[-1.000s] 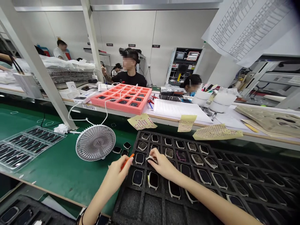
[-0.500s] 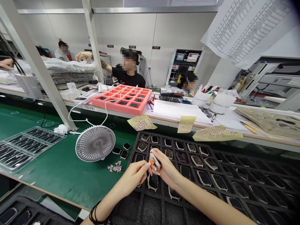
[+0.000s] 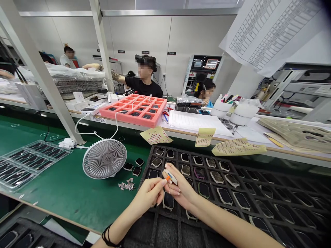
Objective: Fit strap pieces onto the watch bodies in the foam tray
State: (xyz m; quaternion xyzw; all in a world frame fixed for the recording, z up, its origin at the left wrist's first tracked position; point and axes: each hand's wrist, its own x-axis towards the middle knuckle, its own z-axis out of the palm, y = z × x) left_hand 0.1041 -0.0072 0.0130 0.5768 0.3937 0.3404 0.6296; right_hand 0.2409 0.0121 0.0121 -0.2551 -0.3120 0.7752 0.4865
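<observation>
Above the black foam tray [image 3: 168, 231], my right hand [image 3: 184, 188] grips a pale smartwatch case [image 3: 173, 179], tilted on edge between the fingers. My left hand [image 3: 151, 193] pinches a small orange strip [image 3: 168, 178] against the side of that case; whether it is a tab or a tool I cannot tell. Smartwatches with dark screens, such as a watch [image 3: 168, 201] just below my hands, lie in the tray's compartments. Part of the case is hidden by my fingers.
Left of the tray are a grey round fan [image 3: 104, 158], loose watches [image 3: 137, 171] and a pile of small metal pieces [image 3: 126, 184]. A clear plastic tray [image 3: 26, 165] lies farther left. On the shelf sits a pink foam tray [image 3: 155, 119]; co-workers sit beyond.
The watch case has turned slightly in my right hand, showing more of its side. My left hand keeps its pinch on the orange strip. A co-worker opposite has shifted and turned their head.
</observation>
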